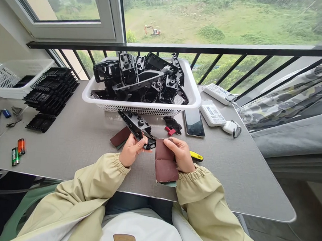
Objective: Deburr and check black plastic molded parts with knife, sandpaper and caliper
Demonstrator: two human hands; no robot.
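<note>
My left hand (132, 150) is closed on the near end of a black plastic molded part (138, 124), which slants up and away toward the basket. In my right hand (183, 154) is a folded sheet of reddish-brown sandpaper (166, 166), thumb on its front, a greenish backing showing at the lower edge. The sandpaper's left edge is close beside the part's near end; I cannot tell whether they touch. Another brown sandpaper piece (120, 136) lies on the table behind my left hand. A yellow-handled tool (196, 156) is partly hidden behind my right hand.
A white basket (96, 101) heaped with black plastic parts stands at the back. Stacked black grids (49, 92) and batteries (21, 146) lie left. Right of centre are a black cloth-like item (174, 124), a red clip-like piece (170, 131), a phone (194, 122) and white boxes (212, 112).
</note>
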